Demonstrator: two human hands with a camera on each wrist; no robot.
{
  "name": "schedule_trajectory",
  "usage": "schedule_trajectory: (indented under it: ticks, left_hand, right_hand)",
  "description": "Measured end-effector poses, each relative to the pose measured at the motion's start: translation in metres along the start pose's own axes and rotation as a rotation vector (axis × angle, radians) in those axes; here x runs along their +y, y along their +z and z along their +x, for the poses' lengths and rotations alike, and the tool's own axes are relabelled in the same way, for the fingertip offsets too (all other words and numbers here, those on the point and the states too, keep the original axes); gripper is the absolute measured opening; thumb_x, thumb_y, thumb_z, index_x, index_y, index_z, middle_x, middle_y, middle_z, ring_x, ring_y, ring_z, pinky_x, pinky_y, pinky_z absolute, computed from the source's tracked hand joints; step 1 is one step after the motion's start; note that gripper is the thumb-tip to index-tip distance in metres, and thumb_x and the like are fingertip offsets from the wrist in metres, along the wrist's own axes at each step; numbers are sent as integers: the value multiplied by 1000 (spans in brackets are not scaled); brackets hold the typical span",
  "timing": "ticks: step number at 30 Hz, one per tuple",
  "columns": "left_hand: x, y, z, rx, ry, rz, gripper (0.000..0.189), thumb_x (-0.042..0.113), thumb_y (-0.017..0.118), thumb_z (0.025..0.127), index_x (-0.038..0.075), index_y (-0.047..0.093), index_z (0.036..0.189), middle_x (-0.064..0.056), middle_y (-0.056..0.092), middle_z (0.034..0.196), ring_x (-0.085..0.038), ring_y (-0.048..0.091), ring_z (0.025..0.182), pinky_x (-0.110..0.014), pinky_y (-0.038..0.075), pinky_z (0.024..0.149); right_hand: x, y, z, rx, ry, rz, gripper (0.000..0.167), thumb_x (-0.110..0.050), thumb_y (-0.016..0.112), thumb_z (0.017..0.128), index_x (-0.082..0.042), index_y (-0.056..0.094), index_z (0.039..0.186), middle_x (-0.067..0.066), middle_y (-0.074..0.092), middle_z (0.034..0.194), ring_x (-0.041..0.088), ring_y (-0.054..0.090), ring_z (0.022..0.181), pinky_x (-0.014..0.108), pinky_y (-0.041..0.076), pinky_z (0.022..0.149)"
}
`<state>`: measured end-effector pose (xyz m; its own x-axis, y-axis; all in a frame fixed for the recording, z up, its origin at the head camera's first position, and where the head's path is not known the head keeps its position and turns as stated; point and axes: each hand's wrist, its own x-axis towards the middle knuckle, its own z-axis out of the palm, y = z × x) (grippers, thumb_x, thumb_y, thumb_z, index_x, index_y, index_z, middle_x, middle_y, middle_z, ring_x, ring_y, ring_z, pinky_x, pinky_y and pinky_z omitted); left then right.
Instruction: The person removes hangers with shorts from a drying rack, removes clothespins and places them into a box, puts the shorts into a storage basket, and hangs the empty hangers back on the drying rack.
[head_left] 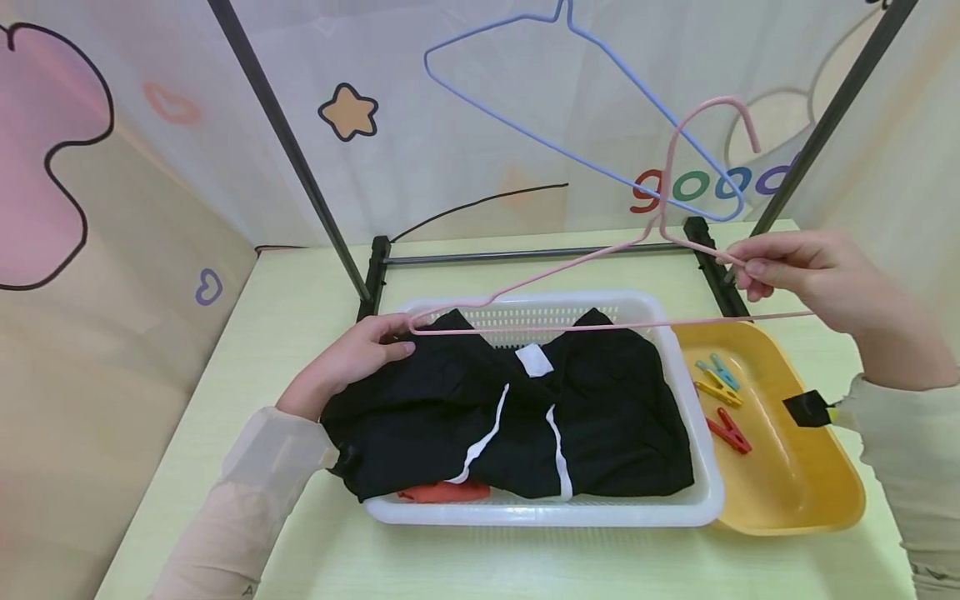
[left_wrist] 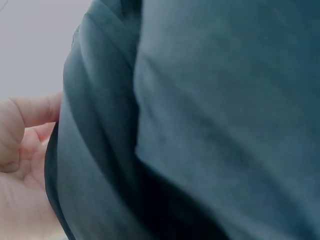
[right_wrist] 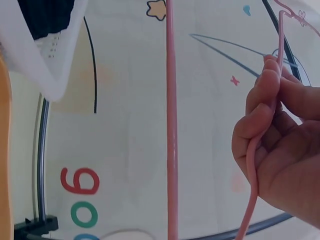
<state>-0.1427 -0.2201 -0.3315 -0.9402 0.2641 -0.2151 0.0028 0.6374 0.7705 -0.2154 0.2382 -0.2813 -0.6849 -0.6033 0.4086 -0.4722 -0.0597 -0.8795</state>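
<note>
My right hand (head_left: 813,271) pinches a pink clothes hanger (right_wrist: 172,125) by one sloping shoulder, with its hook pointing up. The hanger's other end reaches across to my left hand (head_left: 360,354), and its long bottom bar passes over the neck of a black top (head_left: 615,417). That top lies spread over a white basket, showing a white label (head_left: 534,360) and two white strips. My left hand grips the top near its left shoulder, thumb on the near side and most fingers hidden. Dark fabric fills most of the left wrist view beside the hand.
The white basket (head_left: 540,515) also holds a piece of orange-red cloth (head_left: 445,492). At its right stands a yellow basin (head_left: 795,492) with several clothespins (head_left: 729,432). Behind rises a dark metal rack (head_left: 300,158), and a blue hanger (head_left: 723,217) hangs above the basket.
</note>
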Motion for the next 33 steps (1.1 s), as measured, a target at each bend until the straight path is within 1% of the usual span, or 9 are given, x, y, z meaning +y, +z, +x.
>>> schedule_trajectory:
  ticks: [3, 5, 9, 12, 14, 21, 24, 28, 33]
  left_hand:
    - [-4, -1, -1, 2, -20, -17, 33, 10, 50, 88, 8, 51, 121, -13, 54, 100, -24, 47, 90, -33, 39, 78]
    - [-6, -2, -1, 11, -30, -25, 34, 11, 52, 88, 8, 51, 122, -13, 54, 97, -24, 48, 88, -31, 38, 76]
    - [-8, -2, -3, 32, -34, -48, 37, 14, 53, 87, 6, 50, 123, -15, 55, 109, -25, 48, 96, -33, 39, 82]
    - [-11, -3, -5, 40, -6, -58, 38, 17, 52, 88, 3, 48, 123, -17, 52, 118, -27, 47, 105, -36, 37, 89]
    - [-14, -4, -7, 42, 14, -63, 39, 18, 51, 88, 1, 48, 123, -18, 52, 119, -28, 47, 105, -37, 38, 90]
    - [-20, -5, -14, 67, 74, -96, 36, 18, 49, 88, 0, 51, 119, -19, 54, 113, -25, 49, 98, -30, 42, 84]
    - [-19, -7, -17, 71, 50, -140, 36, 19, 49, 87, 0, 51, 118, -19, 53, 113, -26, 49, 98, -29, 42, 83]
    - [-18, -8, -22, 91, -11, -182, 40, 20, 51, 87, 1, 48, 122, -20, 50, 118, -28, 45, 102, -32, 39, 86]
    - [-23, -8, -25, 125, -58, -193, 41, 20, 51, 87, 1, 47, 123, -19, 48, 122, -29, 43, 107, -33, 36, 89]
  right_hand:
    - [1, 9, 9, -17, -17, 9, 31, 18, 42, 82, 2, 63, 97, 3, 62, 73, 10, 56, 63, 13, 48, 61]
    - [2, 15, 14, -45, -22, 2, 30, 17, 43, 83, 1, 63, 98, 2, 61, 73, 9, 55, 63, 13, 48, 62]
    - [6, 25, 22, -84, -31, -24, 31, 13, 44, 84, -4, 63, 100, 0, 60, 74, 9, 54, 62, 12, 48, 61]
    - [9, 33, 26, -80, -25, -60, 33, 13, 44, 84, -7, 64, 100, -1, 59, 74, 9, 53, 62, 13, 47, 61]
    - [10, 37, 29, -73, -12, -80, 35, 14, 44, 84, -10, 64, 100, -2, 60, 74, 9, 53, 61, 13, 47, 60]
    - [10, 50, 38, -70, -4, -106, 35, 12, 45, 84, -13, 65, 100, -3, 60, 74, 9, 54, 62, 13, 48, 60]
    - [9, 56, 44, -77, -17, -128, 33, 12, 45, 84, -10, 64, 99, -3, 60, 73, 9, 54, 61, 14, 48, 60]
    - [7, 63, 52, -82, -25, -174, 27, 12, 46, 84, -3, 63, 97, -3, 59, 71, 9, 53, 60, 14, 48, 59]
    - [6, 72, 62, -75, -21, -204, 18, 10, 47, 84, 7, 60, 95, -3, 59, 70, 10, 53, 58, 15, 47, 58]
